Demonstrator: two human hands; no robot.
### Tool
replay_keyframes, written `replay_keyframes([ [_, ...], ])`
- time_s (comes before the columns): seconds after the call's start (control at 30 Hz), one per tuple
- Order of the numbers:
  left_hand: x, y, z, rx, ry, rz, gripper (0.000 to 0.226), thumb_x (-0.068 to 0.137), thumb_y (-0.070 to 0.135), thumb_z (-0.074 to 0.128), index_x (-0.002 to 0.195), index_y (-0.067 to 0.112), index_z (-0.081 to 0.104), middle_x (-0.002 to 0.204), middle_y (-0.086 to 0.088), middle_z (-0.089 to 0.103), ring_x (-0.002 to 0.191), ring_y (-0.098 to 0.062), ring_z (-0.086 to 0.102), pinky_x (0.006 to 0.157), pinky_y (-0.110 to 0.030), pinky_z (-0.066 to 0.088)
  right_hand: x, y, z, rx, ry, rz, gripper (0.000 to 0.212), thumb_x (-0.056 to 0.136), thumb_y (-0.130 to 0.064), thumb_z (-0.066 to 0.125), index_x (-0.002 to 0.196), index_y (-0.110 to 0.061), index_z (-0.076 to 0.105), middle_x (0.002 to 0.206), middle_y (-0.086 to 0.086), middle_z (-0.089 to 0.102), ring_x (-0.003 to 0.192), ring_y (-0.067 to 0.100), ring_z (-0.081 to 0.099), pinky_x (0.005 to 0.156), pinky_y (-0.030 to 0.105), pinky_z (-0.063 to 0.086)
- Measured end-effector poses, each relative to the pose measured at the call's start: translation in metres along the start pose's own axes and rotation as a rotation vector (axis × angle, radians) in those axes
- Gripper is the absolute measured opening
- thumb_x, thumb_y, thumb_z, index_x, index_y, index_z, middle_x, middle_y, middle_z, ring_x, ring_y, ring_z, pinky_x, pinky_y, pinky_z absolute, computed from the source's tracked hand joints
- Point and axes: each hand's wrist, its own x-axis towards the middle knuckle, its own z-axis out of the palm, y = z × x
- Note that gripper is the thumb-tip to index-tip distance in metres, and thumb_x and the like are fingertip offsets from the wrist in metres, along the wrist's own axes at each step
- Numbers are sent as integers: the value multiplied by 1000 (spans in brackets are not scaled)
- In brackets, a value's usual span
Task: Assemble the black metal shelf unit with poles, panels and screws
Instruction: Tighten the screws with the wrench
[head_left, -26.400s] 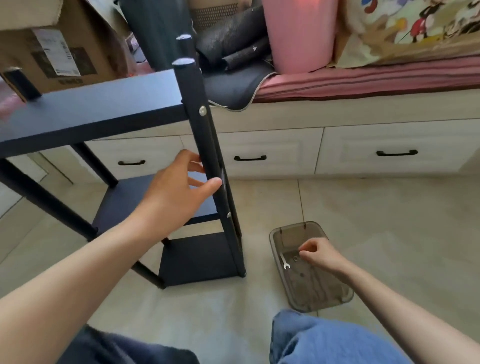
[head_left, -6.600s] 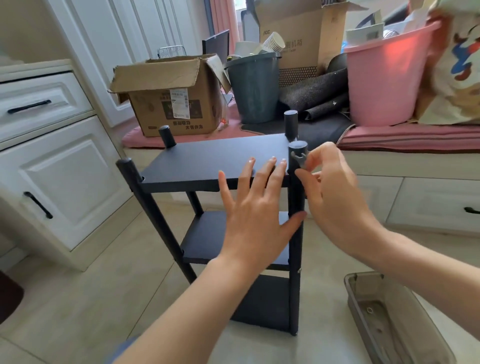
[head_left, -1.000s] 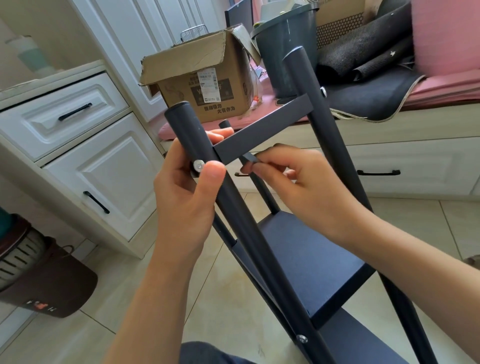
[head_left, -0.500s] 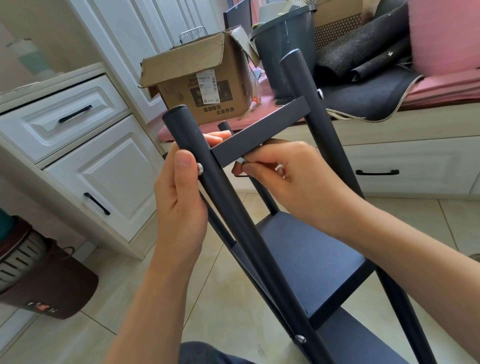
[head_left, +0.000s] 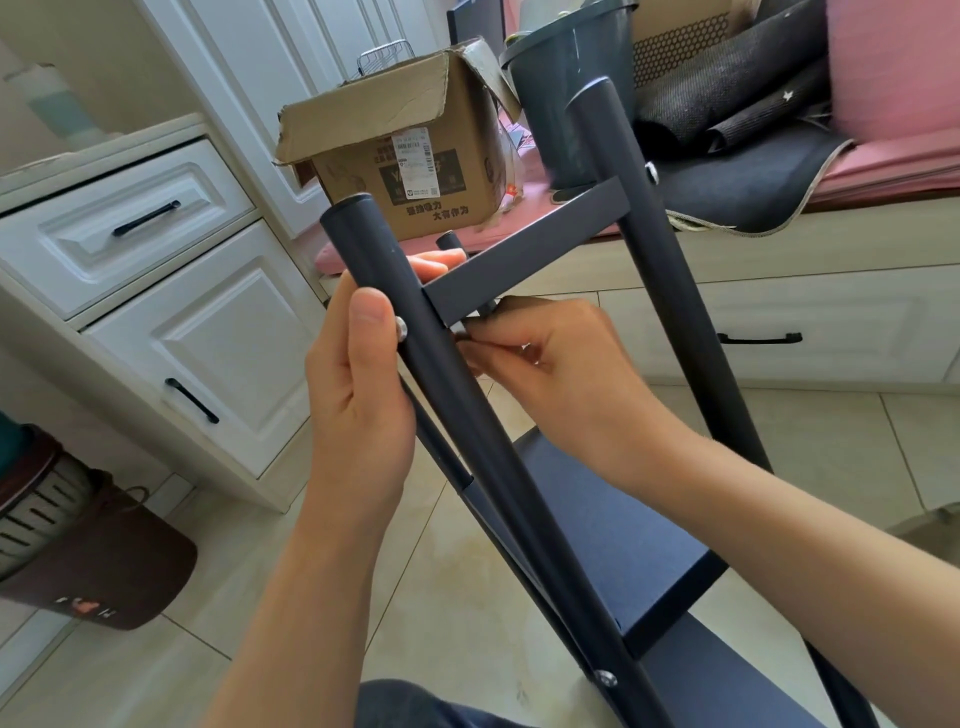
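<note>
The black shelf unit leans toward me, its near pole (head_left: 467, 426) running from upper left to lower right. My left hand (head_left: 358, 395) grips this pole just under the top panel (head_left: 524, 254), thumb beside a silver screw head (head_left: 401, 328). My right hand (head_left: 550, 374) reaches under the panel's corner and pinches a small metal piece, likely the wrench, against the pole; the piece is mostly hidden by my fingers. A second pole (head_left: 660, 270) stands to the right. A lower panel (head_left: 608, 525) and another screw (head_left: 605, 678) show below.
White drawers and cabinet (head_left: 156, 291) stand at left. A cardboard box (head_left: 410, 150), a grey bin (head_left: 571, 67) and dark mats (head_left: 737, 130) sit on the pink-cushioned bench behind. A brown bag (head_left: 88, 545) lies on the tiled floor at lower left.
My left thumb has slid from over the screw head to its left side, baring the screw. My right hand has shifted slightly lower under the panel corner. The shelf stays tilted.
</note>
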Motion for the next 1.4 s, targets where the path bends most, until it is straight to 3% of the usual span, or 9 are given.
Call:
replay_keyframes([
  [0.23,0,1,0,-4,13,-32,54,90,76,39,108,32,63,99,10,67,96,-17,63,85,-38,50,6,5,20,-3,72,-53,14,89,-5,66,96,-5,78,89,4,76,88,21,70,77,43,56],
  [0.4,-2,1,-1,17,35,-71,52,89,67,31,98,22,56,101,-21,56,98,-36,55,90,-59,45,3,6,27,1,113,-44,19,87,-13,62,91,-2,77,82,10,73,78,28,65,69,47,54],
  [0.63,-2,2,-2,26,70,-118,69,80,88,36,94,24,56,97,-28,51,90,-36,54,82,-49,47,-12,2,0,-191,7,19,17,96,-16,61,95,-11,77,80,5,66,75,20,59,71,35,47],
  [0.73,-1,2,-1,-3,69,-143,69,77,91,34,99,30,60,98,-17,58,95,-20,58,83,-34,46,-21,-10,-20,-293,-87,37,18,97,-19,59,102,-14,75,86,-7,65,81,11,59,73,24,48],
  [0.83,-2,4,-1,-25,29,-91,31,80,55,46,100,45,67,99,14,69,101,-8,65,80,-19,51,-22,-26,-45,-356,-140,25,16,97,-19,60,99,-14,75,85,-10,62,78,6,57,70,13,42],
  [1.07,-11,12,-1,4,-21,-9,36,75,40,75,108,42,62,109,18,67,112,-12,62,90,-18,50,-25,-44,-91,-544,-165,11,15,96,-18,62,88,-20,75,88,-8,50,74,1,48,68,9,35],
  [1.23,-12,15,0,13,-2,-21,33,75,40,73,107,43,64,103,12,69,104,-18,64,89,-24,54,-24,-34,-111,-528,0,143,13,92,-25,65,87,-30,76,101,-15,45,98,7,48,83,23,39],
  [1.33,-12,16,1,22,19,-9,31,76,38,73,105,47,67,102,17,71,101,-13,66,84,-19,53,-22,-30,-110,-395,-77,270,16,91,-29,65,83,-36,77,113,-13,48,119,9,45,101,34,42],
  [1.4,-11,16,1,31,29,-16,31,77,39,72,104,52,66,103,19,72,99,-10,66,82,-17,53,-20,-29,-107,-327,-159,319,19,92,-29,66,82,-38,78,113,-3,57,113,13,53,99,32,45],
])
